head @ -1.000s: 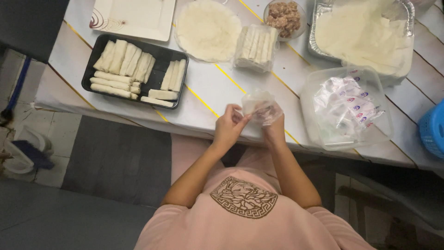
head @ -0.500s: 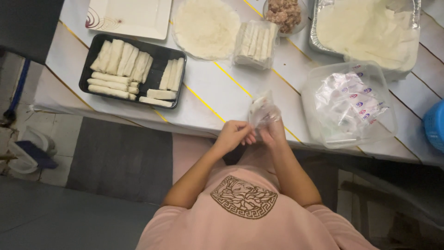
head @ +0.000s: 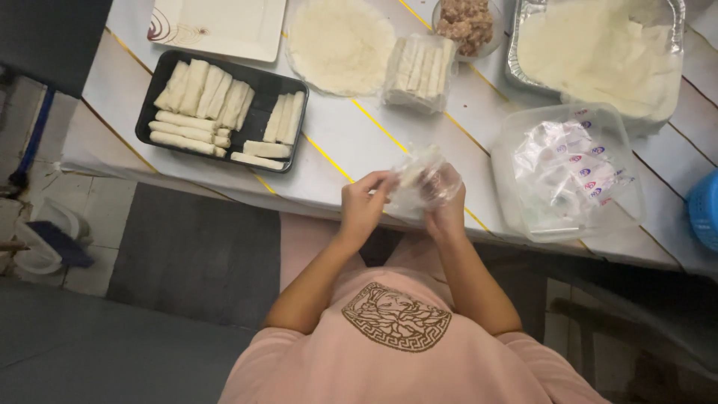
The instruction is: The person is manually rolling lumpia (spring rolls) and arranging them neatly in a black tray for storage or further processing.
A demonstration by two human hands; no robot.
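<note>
My left hand (head: pixel 364 206) and my right hand (head: pixel 447 217) are close together at the table's near edge. Both grip a small clear plastic bag (head: pixel 422 179) with pale rolls inside. The left fingers pinch the bag's left side, and the right hand cups it from below and behind. A black tray (head: pixel 258 78) with several white rolled wrappers (head: pixel 202 97) lies to the left of my hands on the white table (head: pixel 336 150).
At the back are a white square plate (head: pixel 224 22), a round flat wrapper (head: pixel 340 45), a packed bag of rolls (head: pixel 419 71), a bowl of minced filling (head: pixel 465 19) and a foil tray of wrappers (head: pixel 598 45). A clear tub of plastic bags (head: pixel 568 172) sits to the right, with a blue basket (head: pixel 707 209) beyond it.
Both hands stayed on the clear bag and worked it at the table edge, shifting slightly. The right hand now cups the bag more from behind.
</note>
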